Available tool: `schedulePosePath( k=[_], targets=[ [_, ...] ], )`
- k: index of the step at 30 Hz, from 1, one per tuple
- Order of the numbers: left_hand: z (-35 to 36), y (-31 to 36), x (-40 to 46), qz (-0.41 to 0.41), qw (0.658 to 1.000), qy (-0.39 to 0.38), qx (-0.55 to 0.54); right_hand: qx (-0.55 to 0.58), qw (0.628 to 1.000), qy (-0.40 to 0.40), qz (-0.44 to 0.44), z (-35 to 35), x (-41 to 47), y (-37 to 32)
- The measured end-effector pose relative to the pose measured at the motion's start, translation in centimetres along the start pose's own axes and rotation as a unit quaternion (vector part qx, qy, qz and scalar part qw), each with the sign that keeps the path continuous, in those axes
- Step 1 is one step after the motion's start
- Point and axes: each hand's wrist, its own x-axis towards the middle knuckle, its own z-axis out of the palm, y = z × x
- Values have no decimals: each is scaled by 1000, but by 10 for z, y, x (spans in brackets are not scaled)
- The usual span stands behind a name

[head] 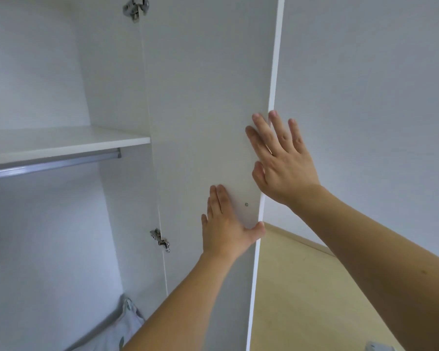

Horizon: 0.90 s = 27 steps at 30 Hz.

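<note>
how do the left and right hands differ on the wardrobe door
The left hand sits lower on the door, the right hand higher. The left hand's fingers lie close together on the inner face, thumb at the edge; the right hand's fingers spread across that edge. Both are open with straight fingers.

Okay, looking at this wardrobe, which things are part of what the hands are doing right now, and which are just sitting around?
In the job:
wardrobe door
left hand, flat on the door's inner face
right hand, fingers spread across the door's free edge

Just lying about:
shelf
hanging rail under the shelf
patterned cloth at the wardrobe bottom
</note>
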Motion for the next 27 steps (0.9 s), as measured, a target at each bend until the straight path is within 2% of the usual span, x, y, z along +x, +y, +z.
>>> schedulePosePath(
  k=[7,11,14,18,21,24,27],
  targets=[
    [25,13,15,-10,1000,21,11,-12,998,-53,12,7,-9,14],
    [31,-9,15,57,998,31,-2,-14,999,-41,20,7,-9,4],
    [25,-63,13,101,994,8,42,23,999,-21,29,13,-10,-21],
    [2,-169,-14,5,993,-19,118,110,993,-34,-11,34,-8,-87],
    [-28,-245,-51,-66,984,-20,162,192,977,-84,-49,57,-8,-154],
    [-63,-316,-93,-129,965,-23,227,270,947,-146,-93,78,-11,-233],
    [-92,-372,-134,-196,944,-29,264,355,900,-205,-147,93,-19,-315]
  ],
)
